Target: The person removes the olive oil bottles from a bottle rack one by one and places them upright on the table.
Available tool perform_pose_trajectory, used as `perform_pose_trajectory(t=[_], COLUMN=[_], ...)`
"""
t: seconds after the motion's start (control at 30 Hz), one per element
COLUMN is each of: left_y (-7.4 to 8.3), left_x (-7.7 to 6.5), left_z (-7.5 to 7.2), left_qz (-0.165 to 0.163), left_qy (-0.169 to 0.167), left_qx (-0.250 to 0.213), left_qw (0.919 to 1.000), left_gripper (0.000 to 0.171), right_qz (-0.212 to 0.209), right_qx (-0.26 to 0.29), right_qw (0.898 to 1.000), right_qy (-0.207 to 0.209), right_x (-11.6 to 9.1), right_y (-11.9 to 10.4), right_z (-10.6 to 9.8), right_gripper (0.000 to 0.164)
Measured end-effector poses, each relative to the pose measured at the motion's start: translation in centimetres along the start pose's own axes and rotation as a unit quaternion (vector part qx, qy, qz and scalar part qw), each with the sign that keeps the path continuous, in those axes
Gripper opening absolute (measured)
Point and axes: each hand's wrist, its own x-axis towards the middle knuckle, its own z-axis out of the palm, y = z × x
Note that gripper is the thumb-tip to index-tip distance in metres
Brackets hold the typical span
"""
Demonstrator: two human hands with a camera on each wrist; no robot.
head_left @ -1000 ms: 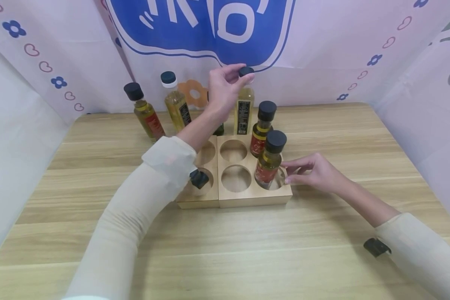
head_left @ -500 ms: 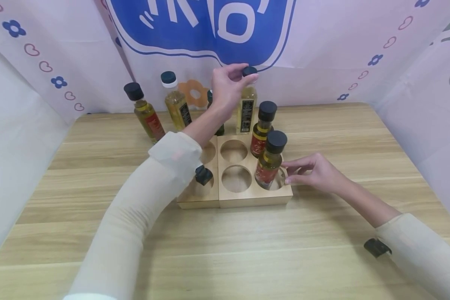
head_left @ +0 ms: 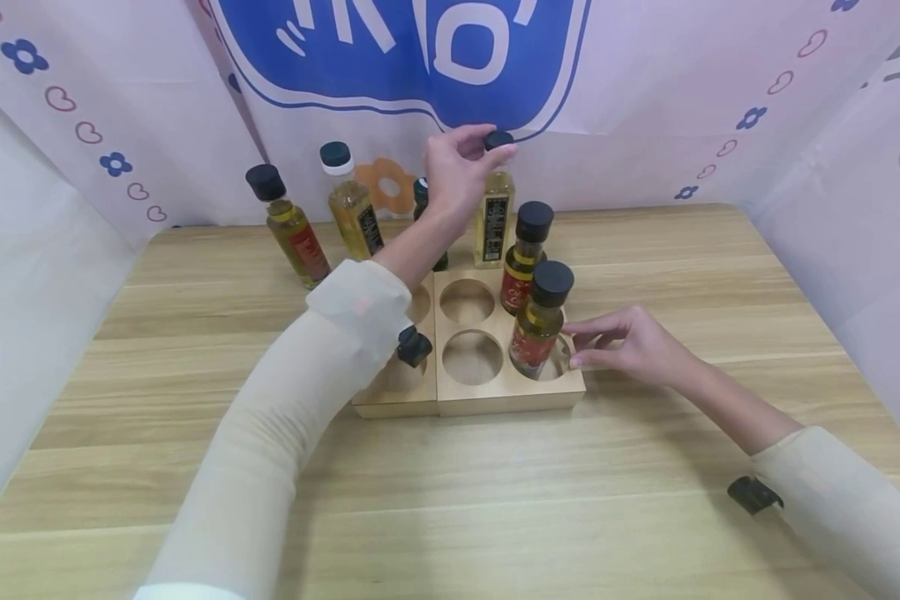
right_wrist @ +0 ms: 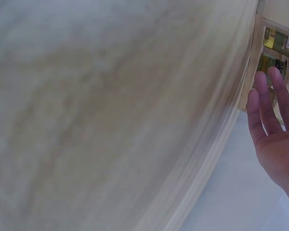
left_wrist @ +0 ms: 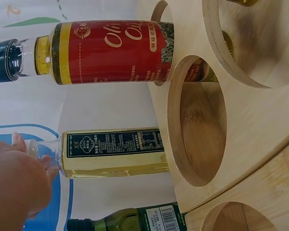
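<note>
My left hand (head_left: 457,175) pinches the dark cap of a square clear bottle of pale yellow oil (head_left: 493,218), upright behind the wooden bottle rack (head_left: 521,402). In the left wrist view the fingers are around the neck of this oil bottle (left_wrist: 113,166). My right hand (head_left: 630,348) is at the rack's right end, fingers and thumb reaching its edge. The right wrist view shows three of that hand's fingers (right_wrist: 272,103) extended by the rack's side. Two red-labelled olive oil bottles (head_left: 536,333) stand in the rack's right-hand holes.
Behind the rack's left part stand a red-labelled bottle (head_left: 300,237), a second square oil bottle (head_left: 354,212) and a green bottle (head_left: 421,196), partly hidden by my left arm. A printed cloth (head_left: 645,108) hangs along the table's (head_left: 495,500) back edge.
My left hand and the square oil bottle have shifted slightly to the right, mostly in the first half second. The right hand and the rack have not visibly moved.
</note>
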Motion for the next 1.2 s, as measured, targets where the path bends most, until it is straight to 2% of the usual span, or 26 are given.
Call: perform_pose_trajectory(t=[0.27,0.67,0.87,1.0,1.2], left_y=[-0.1,0.2,0.3,0.3,0.5], left_x=[0.2,0.4,0.5,0.3,-0.1], left_z=[0.0,-0.7,-0.9,-1.1,-1.4], left_qz=[0.003,-0.008,-0.009,0.006,0.051], left_qy=[0.002,-0.042,-0.053,-0.062,-0.072], left_qx=[0.008,0.045,0.055,0.07,0.088], left_qw=[1.0,0.9981,0.997,0.9956,0.9922], left_gripper=[0.042,0.04,0.045,0.052,0.054], right_qz=[-0.003,-0.006,-0.004,-0.006,-0.009], right_qx=[0.005,0.009,0.015,0.013,0.007], right_qw=[1.0,1.0,1.0,1.0,1.0], right_qy=[0.0,0.0,-0.001,0.0,0.001], right_x=[0.0,0.0,0.0,0.0,0.0], right_y=[0.1,0.0,0.0,0.0,0.1], right_z=[0.0,0.0,0.1,0.1,0.1], right_gripper=[0.038,0.039,0.039,0.039,0.038])
